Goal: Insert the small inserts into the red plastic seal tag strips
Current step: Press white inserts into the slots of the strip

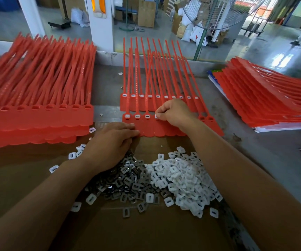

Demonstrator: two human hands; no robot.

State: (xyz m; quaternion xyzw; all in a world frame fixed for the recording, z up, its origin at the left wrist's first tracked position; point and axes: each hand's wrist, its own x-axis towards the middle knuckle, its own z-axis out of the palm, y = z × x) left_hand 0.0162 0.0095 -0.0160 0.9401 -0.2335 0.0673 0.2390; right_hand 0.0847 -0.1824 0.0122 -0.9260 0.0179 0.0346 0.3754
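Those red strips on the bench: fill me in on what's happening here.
A person is fitting white inserts into a sheet of red seal tag strips. The right hand presses a white insert into the fourth socket of the front row; three sockets to its left are already filled. The left hand holds the sheet's near edge flat. Loose piles of white inserts and grey metal pieces lie in front.

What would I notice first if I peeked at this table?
Probably all the red: a big stack of red seal tag strips on the left, a fanned stack on the right, and one strip in the middle under the hands. Close in front lie a white pile of plastic inserts and a grey pile of metal ones. The right hand pinches a white insert onto the middle strip while the left hand presses it flat.
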